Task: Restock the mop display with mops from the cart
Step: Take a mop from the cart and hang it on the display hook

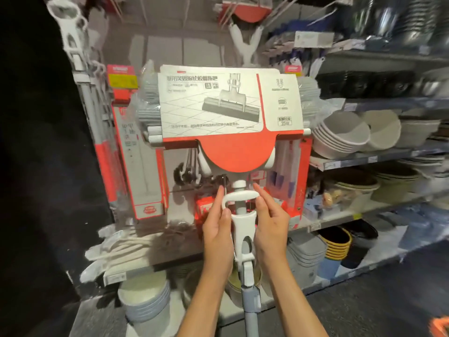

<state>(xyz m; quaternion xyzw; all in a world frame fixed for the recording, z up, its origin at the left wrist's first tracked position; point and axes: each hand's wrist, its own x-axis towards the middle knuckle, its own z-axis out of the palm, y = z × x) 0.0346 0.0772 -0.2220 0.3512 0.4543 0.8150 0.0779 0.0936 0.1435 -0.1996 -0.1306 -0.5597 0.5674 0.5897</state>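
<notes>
A sponge mop (230, 105) stands head-up in front of me, its head wrapped in a white and red printed card. Its white plastic lever handle (240, 198) and grey pole (250, 305) run down the middle. My left hand (217, 227) touches the left side of the lever loop, thumb against the white neck. My right hand (269, 222) touches the loop's right side with loosely bent fingers. Behind the mop is the display (145, 166) with red and white boxed mops. Another white mop handle (70, 32) hangs at the upper left. The cart is out of view.
Shelves (364, 159) at the right hold stacked pale bowls (340, 135) and dark basins. White cotton mop strands (121, 246) lie on a low shelf at the left. Stacked grey buckets (145, 302) sit on the floor below.
</notes>
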